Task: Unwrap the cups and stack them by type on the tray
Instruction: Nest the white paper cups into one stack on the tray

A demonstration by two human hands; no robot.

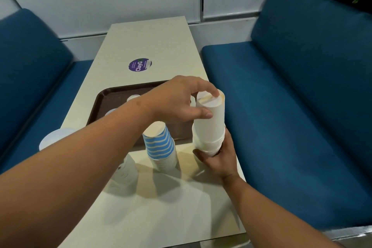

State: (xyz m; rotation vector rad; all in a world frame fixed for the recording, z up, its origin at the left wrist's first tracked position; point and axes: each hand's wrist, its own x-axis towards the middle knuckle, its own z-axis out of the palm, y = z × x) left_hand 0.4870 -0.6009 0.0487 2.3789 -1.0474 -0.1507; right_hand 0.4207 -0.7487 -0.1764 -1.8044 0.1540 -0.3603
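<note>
— So, hands?
— Both on the plain white cup stack [209,125], held upside down and tilted a little, off the desk [153,46] near its right edge. Right hand [218,157] curled round the bottom end, the rims. Left hand [179,100] reaching across from the left, fingertips on the top cup's base, thumb pressed to its side.
— Clamped, then?
— Right hand gripping firmly; left hand pinching the top cup between thumb and fingers.
— Other cups?
— Blue-striped stack [161,145] standing upside down on the desk, just left of the held stack, in front of the brown tray [104,102]. Only the top cups striped; lower ones in that stack look white. Another white stack [125,169] further left, mostly hidden under the left forearm. Pale cup rim [54,137] near the desk's left edge, blurred.
— On the tray?
— Two cup tops [133,97] peeking past the left arm; type impossible to tell.
— Around?
— Purple round sticker [140,64] on the desk beyond the tray. Blue benches [302,86] on both sides, white wall panels behind.
</note>
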